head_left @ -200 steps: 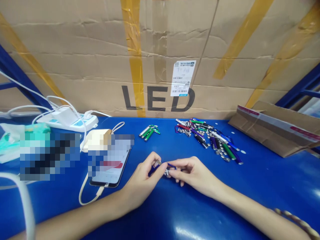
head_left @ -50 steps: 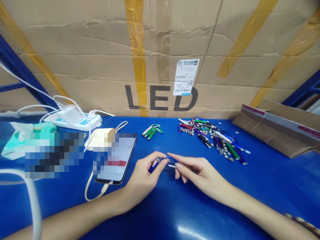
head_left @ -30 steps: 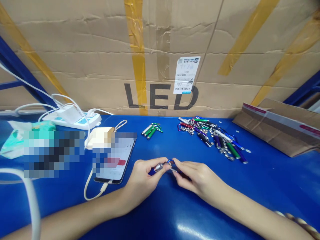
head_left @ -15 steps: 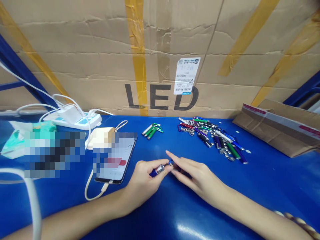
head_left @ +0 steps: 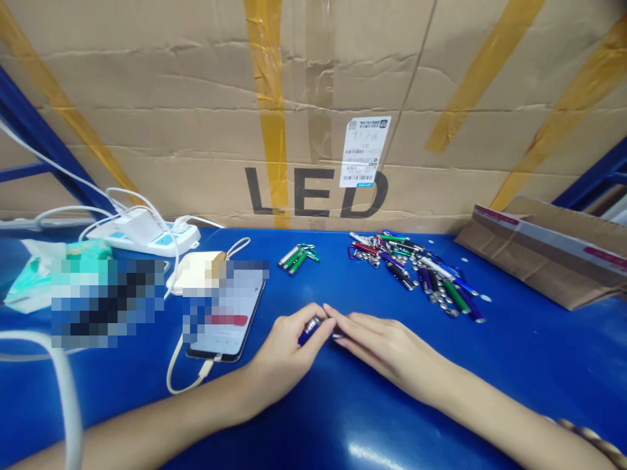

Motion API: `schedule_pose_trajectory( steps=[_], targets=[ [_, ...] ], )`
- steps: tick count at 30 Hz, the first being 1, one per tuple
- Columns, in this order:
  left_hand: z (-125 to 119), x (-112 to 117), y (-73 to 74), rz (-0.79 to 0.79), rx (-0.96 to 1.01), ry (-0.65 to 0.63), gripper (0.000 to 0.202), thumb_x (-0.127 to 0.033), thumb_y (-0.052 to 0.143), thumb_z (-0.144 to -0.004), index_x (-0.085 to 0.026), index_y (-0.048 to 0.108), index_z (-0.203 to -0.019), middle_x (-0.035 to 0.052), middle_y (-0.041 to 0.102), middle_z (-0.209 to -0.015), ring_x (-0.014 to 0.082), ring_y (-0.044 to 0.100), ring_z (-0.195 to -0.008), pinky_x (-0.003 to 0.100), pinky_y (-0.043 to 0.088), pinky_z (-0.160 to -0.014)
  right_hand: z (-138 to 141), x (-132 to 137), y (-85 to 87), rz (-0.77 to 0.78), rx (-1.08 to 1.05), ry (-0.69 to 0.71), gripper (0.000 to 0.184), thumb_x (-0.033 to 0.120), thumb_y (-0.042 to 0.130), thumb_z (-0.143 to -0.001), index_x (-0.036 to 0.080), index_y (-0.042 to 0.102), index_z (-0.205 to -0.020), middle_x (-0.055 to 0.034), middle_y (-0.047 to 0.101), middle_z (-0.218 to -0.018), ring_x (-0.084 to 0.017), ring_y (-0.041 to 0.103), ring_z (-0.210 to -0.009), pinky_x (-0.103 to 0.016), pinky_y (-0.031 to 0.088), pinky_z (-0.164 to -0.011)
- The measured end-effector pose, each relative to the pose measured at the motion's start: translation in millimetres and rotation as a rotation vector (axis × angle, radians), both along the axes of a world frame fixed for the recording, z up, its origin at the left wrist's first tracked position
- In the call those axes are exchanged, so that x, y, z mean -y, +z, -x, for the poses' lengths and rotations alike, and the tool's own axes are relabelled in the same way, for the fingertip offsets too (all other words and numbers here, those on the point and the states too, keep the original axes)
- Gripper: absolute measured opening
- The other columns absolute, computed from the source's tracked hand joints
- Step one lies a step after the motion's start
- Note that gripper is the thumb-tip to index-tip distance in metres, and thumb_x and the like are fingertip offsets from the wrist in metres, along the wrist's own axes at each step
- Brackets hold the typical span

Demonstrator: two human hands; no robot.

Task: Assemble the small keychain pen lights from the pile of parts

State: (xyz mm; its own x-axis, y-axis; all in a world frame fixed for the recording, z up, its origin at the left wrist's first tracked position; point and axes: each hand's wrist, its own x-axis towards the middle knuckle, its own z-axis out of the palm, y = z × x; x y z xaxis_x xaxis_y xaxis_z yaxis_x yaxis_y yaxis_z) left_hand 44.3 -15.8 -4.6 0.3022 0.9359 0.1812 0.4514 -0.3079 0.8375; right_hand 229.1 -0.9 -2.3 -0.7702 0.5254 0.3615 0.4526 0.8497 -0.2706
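My left hand point(head_left: 281, 346) is closed around a small blue pen-shaped flashlight point(head_left: 308, 331), its silver end showing between thumb and index finger. Touching its fingertips from the right is my right hand point(head_left: 386, 349), with fingers pressed together. A small shiny edge shows between the right fingers; what they hold is mostly hidden. Beyond the hands lie a few green and silver flashlights point(head_left: 295, 259) with green clips. To their right is a loose heap of flashlights point(head_left: 406, 261) in purple, green, red, black and silver, with small round metal pieces among them.
A phone point(head_left: 235, 326) on a cable lies left of my hands, near a cream-coloured charger block point(head_left: 196, 274). Behind that stand a white power strip point(head_left: 183, 240) and a tissue pack point(head_left: 34, 281). An open carton point(head_left: 539, 254) sits at right; a large cardboard box point(head_left: 206, 130) forms the back.
The left thumb and fingers have closed further round the flashlight, tilting it more upright. The blue loop seen at its end earlier is now hidden by my fingers.
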Motion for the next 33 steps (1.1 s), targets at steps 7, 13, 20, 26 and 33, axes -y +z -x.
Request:
schedule_pose_trajectory(
  steps=[7,13,20,26,33],
  targets=[
    [0,2,-0.2,-0.094,-0.064,0.039,0.026,-0.025,0.044,-0.085,-0.015,0.061,-0.068,-0.0038,0.054,-0.055,0.0085,0.045,-0.050,0.016,0.037,-0.050,2,2,2.0,-0.075,0.043,-0.012,0.042,0.026,0.029,-0.096,0.010,0.038,-0.134,-0.0101,0.064,-0.083,-0.019,0.064,-0.074,-0.032,0.055,-0.065],
    [-1,3,-2.6,-0.197,-0.100,0.038,0.021,-0.022,0.047,-0.084,-0.016,0.065,-0.075,-0.0035,0.061,-0.057,0.0071,0.045,-0.043,0.016,0.038,-0.049,1,3,2.3,0.066,-0.010,0.022,0.037,0.026,0.031,-0.096,0.015,0.044,-0.128,-0.0106,0.065,-0.095,-0.019,0.064,-0.087,-0.030,0.055,-0.073],
    [0,3,-8.1,-0.283,-0.115,0.009,0.020,-0.020,0.047,-0.086,-0.018,0.063,-0.073,-0.0034,0.062,-0.058,0.0071,0.048,-0.044,0.014,0.040,-0.050,4,4,-4.6,-0.061,-0.095,0.017,0.032,0.023,0.032,-0.095,0.007,0.055,-0.111,-0.0115,0.067,-0.078,-0.019,0.066,-0.067,-0.030,0.055,-0.059],
    [2,4,-12.6,-0.329,-0.135,-0.003,0.022,-0.022,0.046,-0.086,-0.016,0.061,-0.071,-0.0040,0.053,-0.053,0.0066,0.042,-0.044,0.014,0.037,-0.047,7,6,-10.6,-0.241,-0.191,0.002,0.026,0.016,0.037,-0.093,0.002,0.056,-0.102,-0.0081,0.064,-0.063,-0.016,0.059,-0.050,-0.028,0.048,-0.045],
    [0,5,-7.8,-0.245,-0.078,-0.021,0.017,-0.021,0.046,-0.086,-0.017,0.059,-0.075,-0.0077,0.046,-0.050,0.0055,0.038,-0.041,0.013,0.036,-0.045,8,6,-7.7,-0.354,-0.236,-0.019,0.023,0.012,0.040,-0.091,-0.001,0.057,-0.098,-0.0094,0.064,-0.062,-0.017,0.059,-0.049,-0.028,0.050,-0.044]
  ],
)
